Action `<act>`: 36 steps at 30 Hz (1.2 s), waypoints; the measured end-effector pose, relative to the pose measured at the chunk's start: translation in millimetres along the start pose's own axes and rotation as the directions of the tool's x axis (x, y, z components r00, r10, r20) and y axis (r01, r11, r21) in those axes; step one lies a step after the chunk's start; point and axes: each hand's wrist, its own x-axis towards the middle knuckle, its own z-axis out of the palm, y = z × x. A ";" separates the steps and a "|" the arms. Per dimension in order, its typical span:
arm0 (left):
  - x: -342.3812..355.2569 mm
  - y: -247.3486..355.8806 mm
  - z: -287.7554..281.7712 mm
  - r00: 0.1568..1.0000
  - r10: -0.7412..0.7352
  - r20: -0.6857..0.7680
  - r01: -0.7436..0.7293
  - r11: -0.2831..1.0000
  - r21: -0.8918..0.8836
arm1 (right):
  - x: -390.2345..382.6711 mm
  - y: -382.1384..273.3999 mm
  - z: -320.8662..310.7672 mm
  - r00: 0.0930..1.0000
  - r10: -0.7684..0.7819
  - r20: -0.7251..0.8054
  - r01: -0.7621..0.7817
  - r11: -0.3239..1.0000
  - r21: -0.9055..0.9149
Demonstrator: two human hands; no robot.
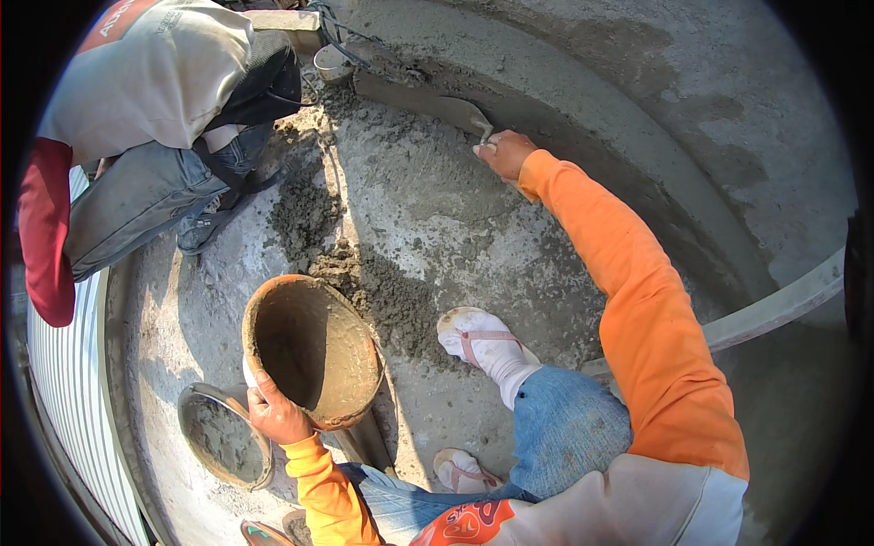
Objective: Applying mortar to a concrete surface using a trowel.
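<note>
My left hand (pixel 279 415) grips the lower rim of a mortar-coated bucket (pixel 309 350), tilted so that its inside shows; wet mortar lines its wall. With my right arm stretched far forward, my right hand (pixel 506 153) is closed around the handle of a trowel (pixel 423 103). Its long blade lies along the foot of the grey plastered wall (pixel 546 77), and the hand covers most of the handle. Crumbly wet mortar (pixel 391 305) is heaped on the concrete floor between the bucket and my sandalled foot (pixel 478 341).
A co-worker (pixel 155 118) in jeans crouches at the upper left. Near the bucket stands a round container (pixel 264 460) with grey mix inside. A small pale bucket (pixel 332 64) sits by the wall. Corrugated metal sheeting (pixel 77 364) borders the left, and a pale curved rail (pixel 783 309) the right.
</note>
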 end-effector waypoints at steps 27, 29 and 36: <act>11.1 0.7 1.1 0.990 0.035 0.134 -0.053 0.990 0.134 | -151.2 -139.8 160.9 0.475 -0.844 0.247 0.762 0.254 -0.596; 10.4 4.6 -0.9 0.990 0.026 0.137 -0.048 0.987 0.154 | -150.1 -151.4 183.8 0.462 -0.852 0.245 0.743 0.222 -0.631; 7.0 -0.6 3.3 0.993 0.076 0.092 -0.088 0.988 0.130 | -161.3 -95.2 192.4 0.429 -0.788 0.441 0.903 0.369 -0.219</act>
